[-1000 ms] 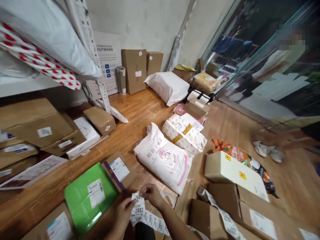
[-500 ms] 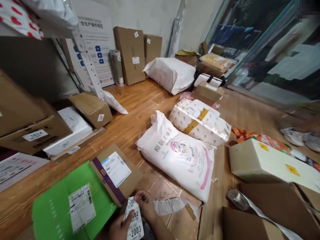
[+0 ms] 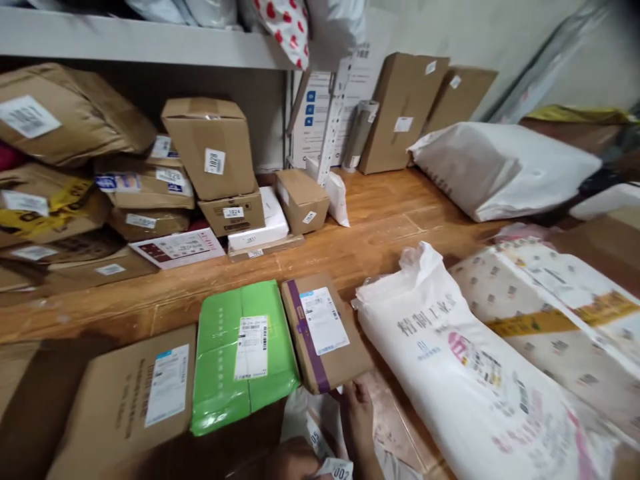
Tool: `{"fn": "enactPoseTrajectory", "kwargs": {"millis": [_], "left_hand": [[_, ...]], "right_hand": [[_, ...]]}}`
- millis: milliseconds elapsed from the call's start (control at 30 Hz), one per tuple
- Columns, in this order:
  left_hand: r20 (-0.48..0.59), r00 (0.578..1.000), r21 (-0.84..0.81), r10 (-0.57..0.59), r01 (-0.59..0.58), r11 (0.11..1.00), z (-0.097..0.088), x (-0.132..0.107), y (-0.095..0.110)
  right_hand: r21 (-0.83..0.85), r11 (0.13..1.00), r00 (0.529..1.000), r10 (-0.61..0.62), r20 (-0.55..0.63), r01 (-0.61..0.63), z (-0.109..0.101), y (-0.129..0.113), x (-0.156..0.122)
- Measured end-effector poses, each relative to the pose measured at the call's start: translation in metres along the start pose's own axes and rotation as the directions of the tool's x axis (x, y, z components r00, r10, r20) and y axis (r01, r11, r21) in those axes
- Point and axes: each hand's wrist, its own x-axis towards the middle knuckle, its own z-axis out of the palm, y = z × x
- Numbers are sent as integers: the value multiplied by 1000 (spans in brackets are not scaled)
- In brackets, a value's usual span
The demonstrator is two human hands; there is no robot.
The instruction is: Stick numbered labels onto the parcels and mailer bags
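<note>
My right hand reaches forward at the bottom middle. Its fingers are bunched together at the near edge of a small brown cardboard parcel with a purple stripe and a white shipping label; what they pinch is hidden. My left hand is blurred at the bottom edge, closed on a strip of white numbered stickers. A green plastic mailer lies flat just left of the brown parcel. On the right, a large white sack with printed characters lies against the parcel.
A flat cardboard box lies at the lower left. Labelled cartons are stacked under a grey shelf at the back left. A spotted taped package and a white poly bag lie on the right, on the wooden floor.
The view has swung left and down, towards the shelf and the stacked cartons. My right hand has left the sticker strip and moved up to the brown parcel's near edge.
</note>
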Motion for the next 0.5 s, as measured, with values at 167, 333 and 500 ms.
{"fn": "enactPoseTrajectory", "kwargs": {"millis": [167, 333, 500], "left_hand": [[-37, 975, 67, 221, -218, 974, -8, -9, 0], [-74, 990, -48, 118, -122, 991, -7, -11, 0], [-170, 984, -378, -47, -21, 926, -6, -1, -11]], "right_hand": [[-91, 993, 991, -89, -99, 80, 10, 13, 14], [-183, 977, 988, -130, -87, 112, 3, 2, 6], [-429, 875, 974, -186, 127, 223, 12, -16, -31]]}}
